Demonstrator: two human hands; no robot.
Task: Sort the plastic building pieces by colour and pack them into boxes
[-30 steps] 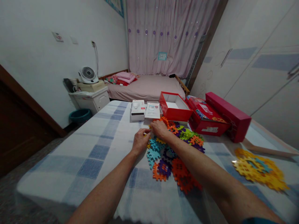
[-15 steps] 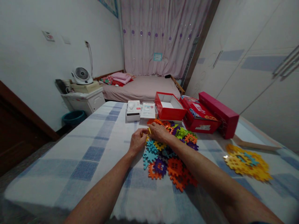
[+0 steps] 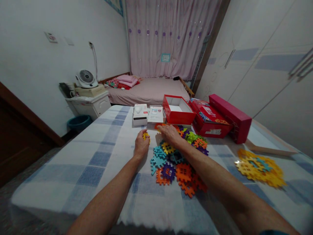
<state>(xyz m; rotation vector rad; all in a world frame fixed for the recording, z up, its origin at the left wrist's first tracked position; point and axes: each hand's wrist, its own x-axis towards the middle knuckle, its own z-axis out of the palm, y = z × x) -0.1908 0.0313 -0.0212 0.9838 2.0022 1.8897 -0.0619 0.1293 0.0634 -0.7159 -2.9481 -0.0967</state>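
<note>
My left hand (image 3: 141,145) is closed around a yellow interlocking plastic piece (image 3: 146,135), just left of the pile. My right hand (image 3: 171,134) reaches over the far side of the pile with its fingers stretched out. Its fingertips are at an orange piece (image 3: 160,125), and I see nothing gripped in them. Under and around my right forearm lie toothed square pieces: light blue pieces (image 3: 158,157), a purple piece (image 3: 168,172), an orange window piece (image 3: 183,172), a yellow window piece (image 3: 168,148) and green pieces (image 3: 192,137). The forearm hides part of the pile.
A separate heap of yellow pieces (image 3: 260,169) with some light blue lies at the right. Along the back stand small white boxes (image 3: 140,121), an open red box (image 3: 181,117), a red printed box (image 3: 211,127) and a long crimson box (image 3: 232,119). A checked cloth (image 3: 95,160) covers the table.
My left hand has drawn away from my right, toward the left, with the yellow piece in it. My right hand has shifted slightly right and its fingers have spread out.
</note>
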